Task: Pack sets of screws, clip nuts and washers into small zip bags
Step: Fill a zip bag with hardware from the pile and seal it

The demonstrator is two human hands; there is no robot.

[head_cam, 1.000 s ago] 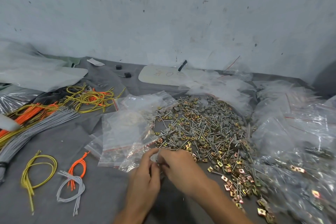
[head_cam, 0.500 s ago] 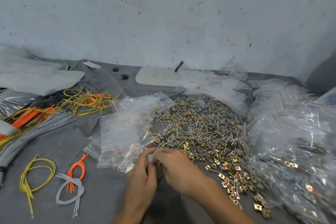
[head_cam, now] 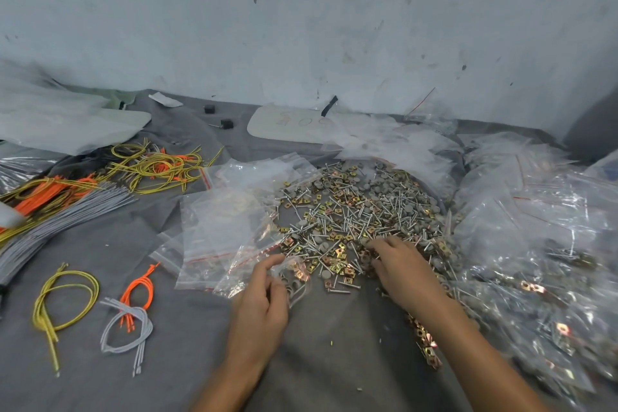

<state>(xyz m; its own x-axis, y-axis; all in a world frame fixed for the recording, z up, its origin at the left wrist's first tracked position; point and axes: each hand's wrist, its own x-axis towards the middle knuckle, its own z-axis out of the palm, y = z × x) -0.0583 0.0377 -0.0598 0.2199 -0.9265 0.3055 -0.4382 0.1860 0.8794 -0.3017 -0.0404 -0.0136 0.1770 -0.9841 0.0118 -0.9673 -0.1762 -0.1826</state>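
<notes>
Hardware, a pile [head_cam: 361,211] of screws, clip nuts and washers, lies on the cloth [head_cam: 334,351]. The left hand [head_cam: 259,303] pinches a small zip bag [head_cam: 296,281] at the pile's near edge. The right hand [head_cam: 401,266] rests bent fingers in the pile; I cannot tell if they grip anything.

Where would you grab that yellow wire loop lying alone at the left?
From above, pinch the yellow wire loop where its strands bunch below the ring: it lies flat and alone, with bare cloth either side for fingertips.
</notes>
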